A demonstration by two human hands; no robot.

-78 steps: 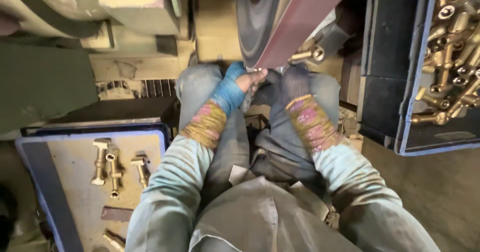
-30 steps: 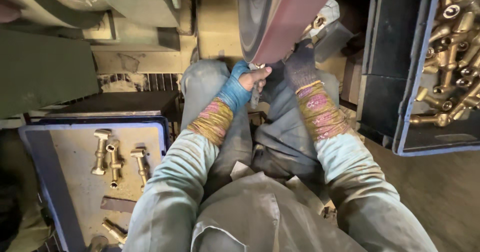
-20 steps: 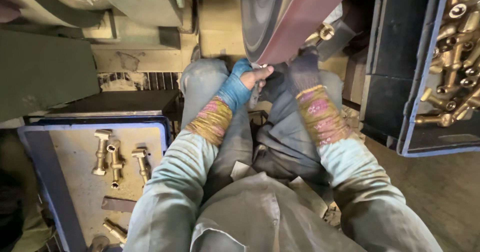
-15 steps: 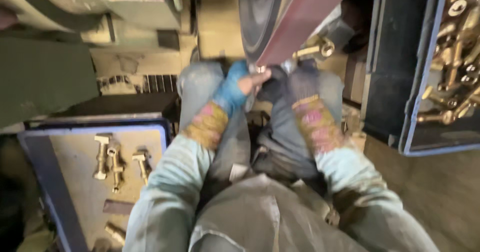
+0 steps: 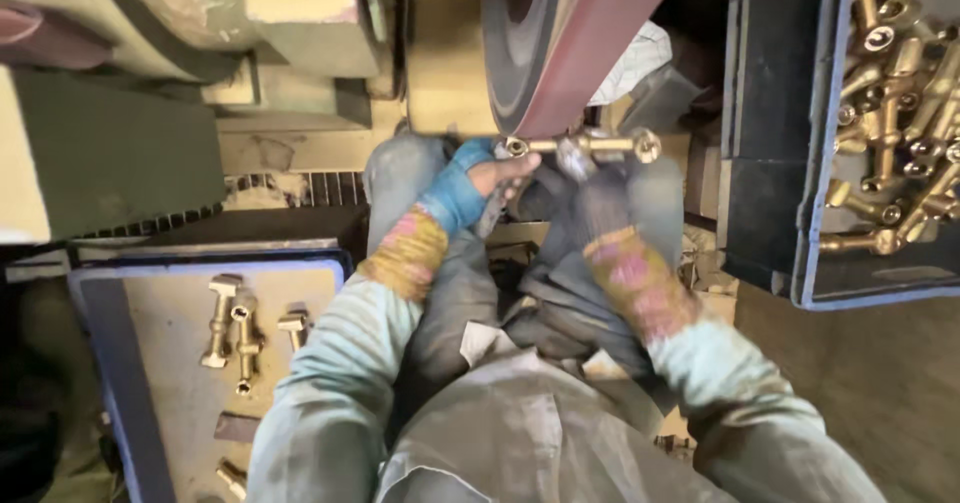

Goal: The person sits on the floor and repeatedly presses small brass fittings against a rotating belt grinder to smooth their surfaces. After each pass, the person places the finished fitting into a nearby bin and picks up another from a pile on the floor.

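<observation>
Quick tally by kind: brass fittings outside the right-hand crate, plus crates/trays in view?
Brass fitting held by left hand and right hand at the sanding belt: 1
Brass fittings in left tray: 4
Trays/crates: 2
Total: 7

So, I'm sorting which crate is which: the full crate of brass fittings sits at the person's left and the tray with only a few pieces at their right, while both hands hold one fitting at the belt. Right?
Not quite; the sides are swapped. The head view shows the full crate at the person's right and the sparsely filled tray at their left. The left hand and right hand do hold one brass fitting at the sanding belt.
</observation>
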